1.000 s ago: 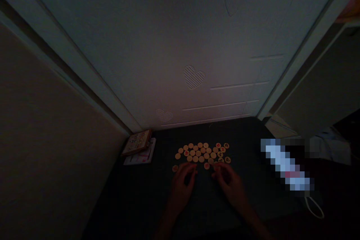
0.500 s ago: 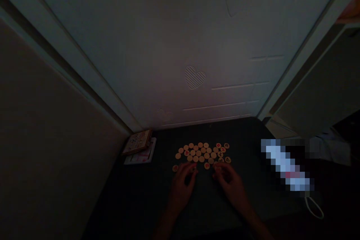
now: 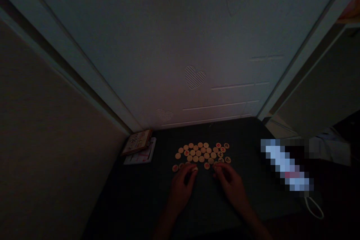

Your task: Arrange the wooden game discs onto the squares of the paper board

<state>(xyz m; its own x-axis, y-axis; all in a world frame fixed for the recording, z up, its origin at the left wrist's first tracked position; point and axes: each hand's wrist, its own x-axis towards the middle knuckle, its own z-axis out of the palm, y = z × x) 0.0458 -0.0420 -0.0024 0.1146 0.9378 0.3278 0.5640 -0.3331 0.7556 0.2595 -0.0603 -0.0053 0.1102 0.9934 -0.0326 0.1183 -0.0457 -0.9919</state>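
Note:
Several round wooden Chinese chess pieces (image 3: 198,153) lie in a cluster on the dark tabletop (image 3: 157,202). Most show plain faces; some carry red or black characters. At the cluster's near left edge, my left hand (image 3: 181,185) pinches a chess piece (image 3: 195,169) between thumb and fingers. My right hand (image 3: 231,185) is at the near right edge, its thumb and index finger closed on a chess piece (image 3: 216,165) that is mostly covered. Between the hands lies a piece with a red character (image 3: 207,165).
A wooden box or board (image 3: 137,141) rests on a pale flat case (image 3: 144,154) at the back left. A white panel with embossed hearts (image 3: 195,77) rises behind the table. On the right is a blurred pale object (image 3: 287,165) with a cord loop (image 3: 314,210).
Both hands stay almost in place. The piece in my left fingers shows more clearly now, and more pieces are visible beside that hand.

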